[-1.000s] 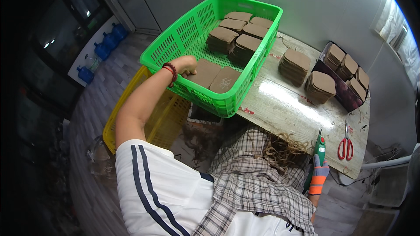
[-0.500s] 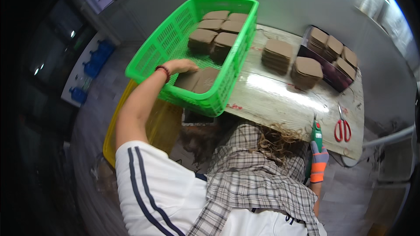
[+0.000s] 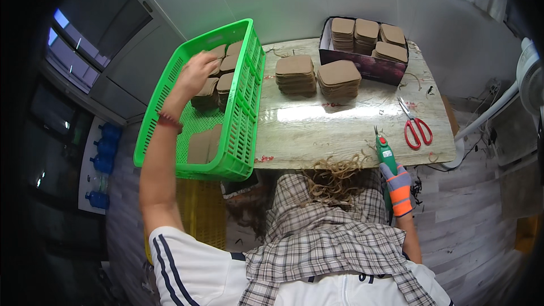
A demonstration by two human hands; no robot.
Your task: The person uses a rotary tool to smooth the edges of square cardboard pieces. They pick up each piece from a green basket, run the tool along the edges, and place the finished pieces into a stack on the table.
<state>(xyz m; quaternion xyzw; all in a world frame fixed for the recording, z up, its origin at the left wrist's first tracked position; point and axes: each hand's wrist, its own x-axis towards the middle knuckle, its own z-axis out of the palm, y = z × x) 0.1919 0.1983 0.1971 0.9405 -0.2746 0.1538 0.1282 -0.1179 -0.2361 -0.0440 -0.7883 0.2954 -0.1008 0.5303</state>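
Observation:
My left hand (image 3: 198, 71) is over the far part of the green crate (image 3: 243, 119), right at the brown stacks. Its fingertips are blurred, so whether they grip anything is unclear. Stacks of brown rounded-square pieces (image 3: 205, 93) stand in the crate, and two more flat pieces (image 3: 204, 144) lie near its front. In an orange and grey glove, my right hand (image 3: 396, 190) is closed round a green hand-held power tool (image 3: 385, 153) with a red button and a thin forked tip. That tool points away from me at the table's front edge.
Two brown stacks (image 3: 296, 75) stand mid-table beside a dark box (image 3: 362, 61) of similar stacks. Red-handled scissors (image 3: 418, 133) lie at the right. Curly brown trimmings (image 3: 334, 181) sit on my checked apron (image 3: 323, 238). A yellow crate (image 3: 198, 209) is below the green one.
My left hand has moved from the flat pieces at the crate's front to the stacks farther back. My right hand still holds the green tool. The whole view has turned.

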